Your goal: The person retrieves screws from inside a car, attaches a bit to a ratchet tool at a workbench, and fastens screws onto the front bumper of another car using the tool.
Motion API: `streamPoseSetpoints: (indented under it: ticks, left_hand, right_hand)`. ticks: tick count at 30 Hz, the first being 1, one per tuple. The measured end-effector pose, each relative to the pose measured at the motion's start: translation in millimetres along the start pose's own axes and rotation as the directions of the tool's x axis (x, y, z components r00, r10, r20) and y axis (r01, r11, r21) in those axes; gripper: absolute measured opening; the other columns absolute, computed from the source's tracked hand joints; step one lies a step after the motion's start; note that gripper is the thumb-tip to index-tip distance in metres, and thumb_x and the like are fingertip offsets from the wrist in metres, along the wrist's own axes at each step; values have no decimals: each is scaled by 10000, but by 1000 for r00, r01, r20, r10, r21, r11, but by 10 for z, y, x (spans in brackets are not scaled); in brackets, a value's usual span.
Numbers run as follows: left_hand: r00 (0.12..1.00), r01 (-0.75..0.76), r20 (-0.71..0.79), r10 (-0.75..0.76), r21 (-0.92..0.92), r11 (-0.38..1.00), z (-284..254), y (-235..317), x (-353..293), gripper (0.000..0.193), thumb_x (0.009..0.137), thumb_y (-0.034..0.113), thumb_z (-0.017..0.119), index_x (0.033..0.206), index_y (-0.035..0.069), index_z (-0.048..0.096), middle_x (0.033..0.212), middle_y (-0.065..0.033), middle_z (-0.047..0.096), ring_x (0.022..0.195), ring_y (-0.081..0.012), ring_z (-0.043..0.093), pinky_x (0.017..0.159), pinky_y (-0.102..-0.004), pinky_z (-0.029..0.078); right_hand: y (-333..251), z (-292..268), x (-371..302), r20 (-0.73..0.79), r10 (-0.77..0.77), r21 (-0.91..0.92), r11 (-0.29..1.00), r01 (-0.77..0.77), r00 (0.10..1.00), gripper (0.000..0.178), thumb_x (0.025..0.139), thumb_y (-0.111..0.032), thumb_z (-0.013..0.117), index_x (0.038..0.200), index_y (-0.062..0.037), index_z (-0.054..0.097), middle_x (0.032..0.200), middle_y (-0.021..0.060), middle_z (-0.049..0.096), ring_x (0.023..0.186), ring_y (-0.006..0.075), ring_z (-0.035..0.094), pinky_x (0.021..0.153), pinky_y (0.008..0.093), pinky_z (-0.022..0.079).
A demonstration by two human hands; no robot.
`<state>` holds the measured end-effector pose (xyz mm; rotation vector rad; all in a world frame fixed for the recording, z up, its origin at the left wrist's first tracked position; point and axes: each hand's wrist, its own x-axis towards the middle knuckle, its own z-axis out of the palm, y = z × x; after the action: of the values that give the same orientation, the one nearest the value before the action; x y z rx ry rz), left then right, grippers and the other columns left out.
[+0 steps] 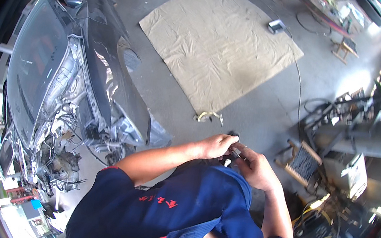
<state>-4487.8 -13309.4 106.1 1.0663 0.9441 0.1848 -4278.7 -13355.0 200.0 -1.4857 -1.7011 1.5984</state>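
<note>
Part: a small metal piece [236, 151] sits between both hands, in front of the person's chest, above the floor; its shape is too small to tell.
Left hand: the left hand [216, 145] is curled, its fingertips pinching the part from the left.
Right hand: the right hand [255, 167] is curled too, fingers closed on the same part from the right; the two hands touch.
Dark disc: one small dark round thing [234, 135] shows just beyond the hands; what it is cannot be told.
Clip: one bent metal strip [209, 117] lies on the floor, just off the near corner of the mat.
Mat: one tan sheet [220, 41] lies flat on the far floor, its four edges free and bare.
Box: one small grey box [276, 26] rests at the mat's far right edge, with one cable [298, 90] running from it toward the near right.
Floor: grey concrete [269, 105] lies open between mat, hands and right-hand clutter; this is the widest free room.
Car: one stripped car [62, 68] fills the left side, its bare front end with loose wiring near the person's left elbow.
Stools: two, one wooden stool [302, 161] near on the right, close beside the right arm, and one [345, 49] far right.
Clutter: machinery and yellow hoses [330, 224] crowd the right edge, leaving little room there.
</note>
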Motion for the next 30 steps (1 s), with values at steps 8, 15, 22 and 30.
streamPoseSetpoints:
  ticks: [8,15,22,30]
  left_hand:
    - [924,42,-319,-209,-460,887,-1635,984,1145,497,1032,537,345,996,108,593,887,-11,616,778,-109,557,619,-293,459]
    - [923,-80,-354,-153,-564,822,-3726,1824,2582,617,1028,575,253,1022,119,669,758,-5,616,667,-131,560,591,-313,475]
    - [919,-137,-385,88,-102,985,-5711,3674,3356,584,1051,503,218,1063,72,611,792,6,507,697,-116,467,632,-311,466]
    - [792,56,-592,-147,-170,984,-8719,3840,4458,479,1022,422,348,1236,74,598,922,-78,597,859,-194,574,706,-385,534]
  right_hand:
    - [-558,-1042,2709,347,-125,-249,943,220,930,541,880,-68,550,1417,-66,483,1070,249,687,954,418,672,846,449,536]
    - [-1092,-1745,5175,254,-252,-399,852,338,934,466,895,-128,518,1361,-138,527,1007,249,689,897,441,667,776,519,532]
    - [-2108,-2705,7251,79,-265,-365,889,275,961,433,861,-120,573,1286,-144,649,849,254,671,794,392,690,706,453,543]
    - [-2315,-3506,10445,209,-316,-270,891,365,926,435,899,-119,586,1330,-68,614,891,225,691,766,303,699,717,393,538]
